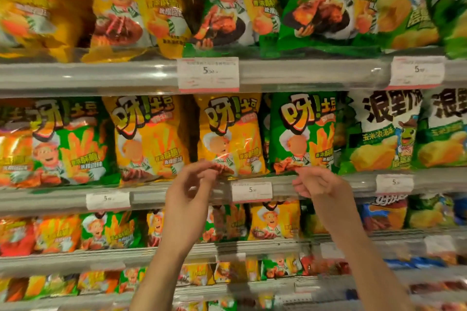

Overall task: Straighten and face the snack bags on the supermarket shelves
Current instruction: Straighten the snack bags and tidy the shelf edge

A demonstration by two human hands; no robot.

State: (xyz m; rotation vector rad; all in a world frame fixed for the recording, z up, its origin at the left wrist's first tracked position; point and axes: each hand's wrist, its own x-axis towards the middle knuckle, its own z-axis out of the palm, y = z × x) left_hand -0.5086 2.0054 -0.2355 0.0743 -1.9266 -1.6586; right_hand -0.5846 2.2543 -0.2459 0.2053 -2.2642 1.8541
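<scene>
On the middle shelf, an upright yellow snack bag (228, 134) stands next to a green snack bag (302, 131), both facing forward. My left hand (192, 192) reaches up from below, and its thumb and forefinger pinch the yellow bag's bottom left edge. My right hand (321, 183) is raised beside it, with its fingertips pinching the bottom edge of the green bag. Another yellow bag (149, 136) and a green bag (70, 141) stand to the left on the same shelf.
The middle shelf rail (151, 197) carries price tags (252, 190). White and green chip bags (384, 131) stand at the right. The upper shelf (303, 73) holds large yellow and green bags. Lower shelves hold several smaller snack bags (273, 222).
</scene>
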